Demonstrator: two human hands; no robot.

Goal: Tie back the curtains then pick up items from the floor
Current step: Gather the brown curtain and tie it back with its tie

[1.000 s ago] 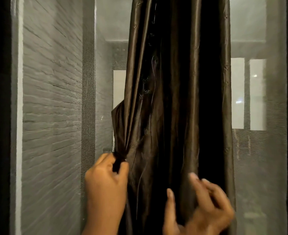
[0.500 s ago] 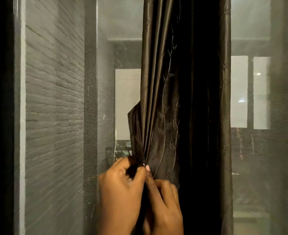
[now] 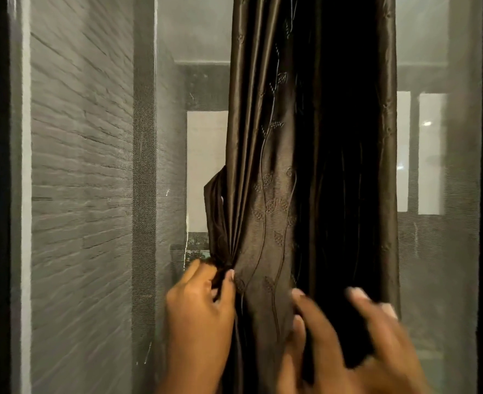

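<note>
Dark brown curtain (image 3: 305, 166) hangs in a bunched column, centre to right of frame, long axis vertical, in front of a mesh window screen (image 3: 160, 166). Leaf-vine embroidery runs down its front folds. Its left-side folds are gathered into a tight pinch low down, a loop of fabric bulging out to the left just above that point.

Left hand (image 3: 199, 314) grips that gather between thumb and fingers, at the curtain's left edge. Right hand (image 3: 353, 336) is motion-blurred, fingers spread and straight, against the lower front of the curtain near its right edge, clasping nothing I can make out.

Key relation: ungathered fabric lies right of the left-hand pinch, so the right hand is the nearer one to sweep it across leftward into the bundle. No tie-back band visible. Brick wall (image 3: 78, 194) at far left beyond the screen. Floor out of view.
</note>
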